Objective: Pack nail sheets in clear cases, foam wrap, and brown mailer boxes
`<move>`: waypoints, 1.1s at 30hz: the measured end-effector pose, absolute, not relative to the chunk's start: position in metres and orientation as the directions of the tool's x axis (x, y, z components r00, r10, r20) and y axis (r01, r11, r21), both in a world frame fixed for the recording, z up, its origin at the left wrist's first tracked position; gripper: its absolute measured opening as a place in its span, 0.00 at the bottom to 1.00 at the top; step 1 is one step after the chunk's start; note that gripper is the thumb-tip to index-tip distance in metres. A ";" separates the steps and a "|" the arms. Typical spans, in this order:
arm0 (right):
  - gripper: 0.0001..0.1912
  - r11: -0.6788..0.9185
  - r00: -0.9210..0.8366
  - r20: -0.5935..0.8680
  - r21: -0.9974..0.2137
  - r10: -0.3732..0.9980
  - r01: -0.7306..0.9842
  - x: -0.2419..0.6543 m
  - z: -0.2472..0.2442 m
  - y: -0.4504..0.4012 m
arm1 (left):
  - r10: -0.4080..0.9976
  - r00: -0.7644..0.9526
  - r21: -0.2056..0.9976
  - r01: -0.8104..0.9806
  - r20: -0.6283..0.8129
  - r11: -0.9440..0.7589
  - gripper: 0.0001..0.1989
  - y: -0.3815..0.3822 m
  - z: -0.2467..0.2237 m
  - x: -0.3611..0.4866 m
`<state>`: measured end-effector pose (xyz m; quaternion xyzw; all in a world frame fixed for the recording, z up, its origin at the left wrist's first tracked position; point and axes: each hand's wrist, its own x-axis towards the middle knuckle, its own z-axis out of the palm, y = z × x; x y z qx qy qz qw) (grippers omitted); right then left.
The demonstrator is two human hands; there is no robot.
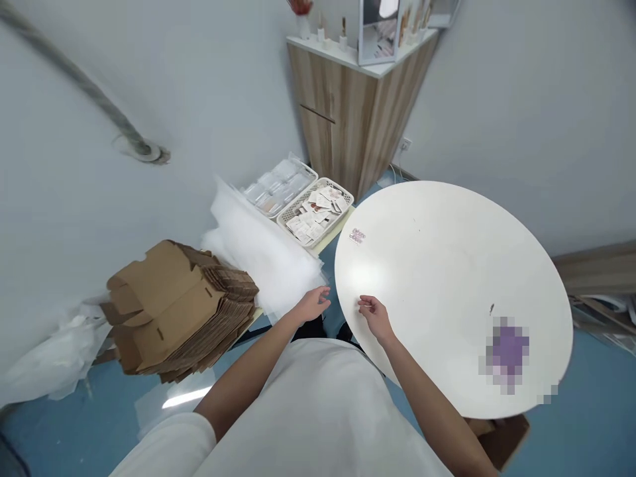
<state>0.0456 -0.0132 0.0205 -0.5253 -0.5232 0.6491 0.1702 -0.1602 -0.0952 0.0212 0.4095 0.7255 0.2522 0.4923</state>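
My left hand (314, 305) hangs in the air between the white foam sheets (271, 255) and the round white table (447, 265). Its fingers are parted and hold nothing. Over the table's near left edge is my right hand (376, 315), fingers loosely bent and somewhat apart, with nothing visible in them. A small pinkish sticker-like piece (356, 236) lies on the table's left side, beyond my right hand. Farther right on the table is a purple item (507, 351), blurred out by pixelation.
Flattened cardboard boxes (179, 305) are stacked at left. Behind the foam, one white basket (322, 215) holds cards and another holds clear packets (281, 182). A wooden corner cabinet (342, 99) carries a mirror (380, 30). Plastic bags (54, 361) hang at far left.
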 end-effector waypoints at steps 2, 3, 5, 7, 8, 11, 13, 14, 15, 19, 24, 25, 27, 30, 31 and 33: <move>0.18 -0.381 -0.417 -0.492 -0.866 0.764 0.323 0.040 0.021 -0.014 | 0.843 -0.197 0.759 0.367 -0.501 0.537 0.23 -0.109 0.027 -0.170; 0.18 -0.372 -0.428 -0.481 -0.873 0.765 0.317 0.035 0.022 -0.014 | 0.844 -0.216 0.753 0.381 -0.491 0.536 0.23 -0.115 0.030 -0.177; 0.17 -0.347 -0.450 -0.454 -0.888 0.769 0.301 0.021 0.024 -0.014 | 0.850 -0.252 0.741 0.416 -0.463 0.526 0.24 -0.127 0.035 -0.192; 0.17 -0.321 -0.471 -0.431 -0.899 0.770 0.297 0.003 0.028 -0.014 | 0.859 -0.279 0.733 0.449 -0.429 0.512 0.24 -0.138 0.042 -0.208; 0.17 -0.310 -0.482 -0.424 -0.902 0.767 0.300 -0.007 0.029 -0.015 | 0.861 -0.288 0.729 0.458 -0.420 0.509 0.24 -0.143 0.046 -0.215; 0.18 -0.280 -0.526 -0.401 -0.913 0.750 0.296 -0.039 0.034 -0.021 | 0.849 -0.307 0.717 0.455 -0.431 0.528 0.25 -0.156 0.057 -0.237; 0.18 -0.259 -0.558 -0.374 -0.926 0.741 0.276 -0.059 0.036 -0.026 | 0.842 -0.302 0.719 0.440 -0.446 0.539 0.26 -0.162 0.064 -0.248; 0.18 -0.248 -0.570 -0.361 -0.931 0.738 0.268 -0.068 0.037 -0.029 | 0.845 -0.296 0.726 0.433 -0.445 0.535 0.26 -0.163 0.067 -0.254; 0.19 -0.236 -0.578 -0.350 -0.935 0.737 0.266 -0.076 0.038 -0.032 | 0.851 -0.291 0.736 0.427 -0.438 0.525 0.26 -0.163 0.070 -0.259; 0.18 -0.179 -0.621 -0.334 -0.937 0.709 0.300 -0.102 0.045 -0.037 | 0.872 -0.249 0.767 0.415 -0.421 0.489 0.28 -0.154 0.084 -0.278; 0.18 -0.109 -0.693 -0.338 -0.929 0.637 0.353 -0.134 0.057 -0.018 | 0.893 -0.214 0.800 0.399 -0.395 0.449 0.31 -0.129 0.106 -0.304; 0.18 -0.097 -0.699 -0.335 -0.929 0.632 0.357 -0.143 0.059 -0.011 | 0.896 -0.229 0.800 0.403 -0.382 0.444 0.32 -0.123 0.109 -0.309; 0.18 -0.068 -0.708 -0.319 -0.931 0.630 0.358 -0.163 0.062 0.006 | 0.895 -0.272 0.792 0.422 -0.353 0.441 0.32 -0.112 0.114 -0.322; 0.17 0.009 -0.726 -0.279 -0.931 0.628 0.365 -0.200 0.061 0.033 | 0.885 -0.351 0.750 0.483 -0.307 0.452 0.30 -0.093 0.117 -0.349; 0.17 0.042 -0.733 -0.266 -0.927 0.626 0.373 -0.213 0.060 0.042 | 0.880 -0.377 0.725 0.513 -0.290 0.459 0.29 -0.085 0.118 -0.359; 0.17 0.127 -0.747 -0.235 -0.911 0.623 0.392 -0.242 0.057 0.061 | 0.867 -0.433 0.668 0.572 -0.247 0.476 0.27 -0.069 0.117 -0.384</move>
